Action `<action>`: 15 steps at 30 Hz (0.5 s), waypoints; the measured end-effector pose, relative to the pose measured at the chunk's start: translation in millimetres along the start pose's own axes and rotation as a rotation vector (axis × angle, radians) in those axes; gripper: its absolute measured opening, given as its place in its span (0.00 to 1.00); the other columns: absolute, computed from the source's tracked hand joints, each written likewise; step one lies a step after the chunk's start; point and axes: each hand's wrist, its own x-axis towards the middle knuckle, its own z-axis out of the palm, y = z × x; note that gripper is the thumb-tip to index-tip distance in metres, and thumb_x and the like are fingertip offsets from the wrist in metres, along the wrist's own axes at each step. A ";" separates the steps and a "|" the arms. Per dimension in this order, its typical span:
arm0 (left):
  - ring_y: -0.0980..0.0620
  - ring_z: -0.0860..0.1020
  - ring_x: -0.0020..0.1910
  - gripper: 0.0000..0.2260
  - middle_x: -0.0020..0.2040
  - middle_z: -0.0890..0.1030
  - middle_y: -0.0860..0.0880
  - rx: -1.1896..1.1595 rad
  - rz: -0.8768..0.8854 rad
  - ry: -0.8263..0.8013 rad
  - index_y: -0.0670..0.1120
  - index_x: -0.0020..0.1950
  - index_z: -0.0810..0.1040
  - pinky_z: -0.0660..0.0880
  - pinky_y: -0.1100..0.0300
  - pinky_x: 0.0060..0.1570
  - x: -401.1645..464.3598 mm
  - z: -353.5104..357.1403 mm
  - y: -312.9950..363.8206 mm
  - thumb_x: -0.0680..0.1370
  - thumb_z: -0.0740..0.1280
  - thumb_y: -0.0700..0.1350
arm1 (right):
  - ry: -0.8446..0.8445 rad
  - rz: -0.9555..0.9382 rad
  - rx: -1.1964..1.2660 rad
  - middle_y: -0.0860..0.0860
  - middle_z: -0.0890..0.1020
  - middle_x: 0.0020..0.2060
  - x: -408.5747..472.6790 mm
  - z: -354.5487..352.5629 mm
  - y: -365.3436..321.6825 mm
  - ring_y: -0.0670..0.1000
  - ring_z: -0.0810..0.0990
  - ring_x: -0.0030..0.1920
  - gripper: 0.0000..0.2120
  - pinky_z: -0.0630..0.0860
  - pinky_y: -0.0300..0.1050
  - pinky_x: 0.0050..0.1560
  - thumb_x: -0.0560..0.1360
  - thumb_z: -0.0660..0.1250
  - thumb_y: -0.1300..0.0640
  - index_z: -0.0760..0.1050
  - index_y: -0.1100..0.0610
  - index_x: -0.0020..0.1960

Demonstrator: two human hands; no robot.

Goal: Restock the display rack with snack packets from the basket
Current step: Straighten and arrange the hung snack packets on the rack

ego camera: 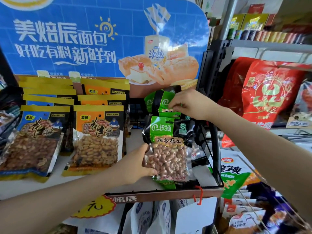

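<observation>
Head view looks down on a white shelf (135, 139) of the display rack under a blue bread poster (101, 39). The left hand (136, 166) holds the front green peanut packet (168, 146) by its lower left edge, thumb on the clear window and fingers curled behind it; the packet stands upright at the right end of the shelf. The right hand (187, 103) reaches over it, its fingertips pinching the top of a second green packet (162, 102) standing just behind the first. To the left stand rows of orange peanut bags (98, 137) and blue peanut bags (35, 141), leaning back, one row beside the other. A big red bag (266, 92) hangs on the rack to the right. White bread bags (152, 218) sit on the level below, and more packets lie in a wire basket (253, 215) at lower right.
</observation>
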 end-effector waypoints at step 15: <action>0.54 0.76 0.54 0.25 0.59 0.75 0.54 -0.066 0.055 0.072 0.49 0.65 0.64 0.74 0.55 0.55 -17.7 -6.6 -12.4 0.72 0.72 0.49 | 0.203 0.347 -0.030 0.56 0.79 0.48 12.8 23.6 -19.9 0.60 0.77 0.47 0.07 0.73 0.49 0.41 0.78 0.59 0.57 0.74 0.58 0.50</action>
